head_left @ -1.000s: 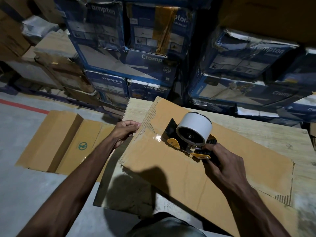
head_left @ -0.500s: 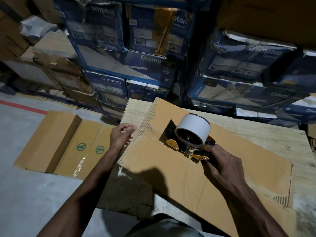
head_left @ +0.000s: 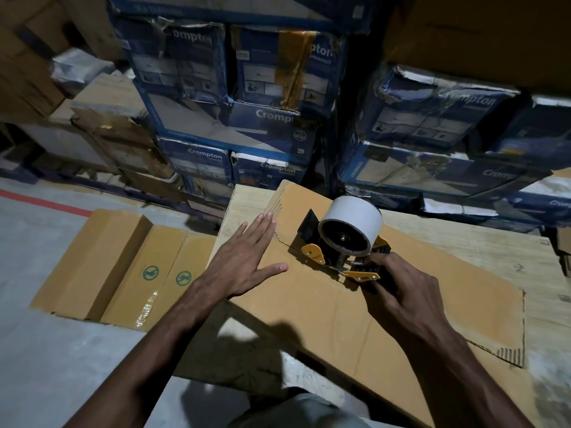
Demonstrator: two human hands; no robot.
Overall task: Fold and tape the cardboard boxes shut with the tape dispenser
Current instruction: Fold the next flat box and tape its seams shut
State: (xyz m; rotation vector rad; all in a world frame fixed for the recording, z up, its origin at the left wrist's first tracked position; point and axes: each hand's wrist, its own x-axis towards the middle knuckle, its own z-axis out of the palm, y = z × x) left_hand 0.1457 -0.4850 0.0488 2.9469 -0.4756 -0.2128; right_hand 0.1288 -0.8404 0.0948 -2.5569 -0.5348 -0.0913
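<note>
Stacks of dented blue printed cartons fill the view from 10 to 2 o'clock. Below them stands a pale wooden table with visible grain. A flat sheet of brown corrugated cardboard lies on it, running from the middle toward 5 o'clock, its right edge ragged with the fluting exposed. At 8 o'clock a flattened brown box with green round marks and a shiny strip of tape lies on the grey concrete floor.

The left arm reaches in from 7 o'clock. The left hand rests palm down on the sheet's left edge, four fingers straight and pressed together pointing to 1 o'clock, thumb spread toward 3 o'clock. The right arm comes from 5 o'clock. The right hand has its fingers curled round the black handle of the tape dispenser, which sits on the sheet at 3 o'clock of the left hand. It has yellow metal plates and a smooth white cylindrical roll.
</note>
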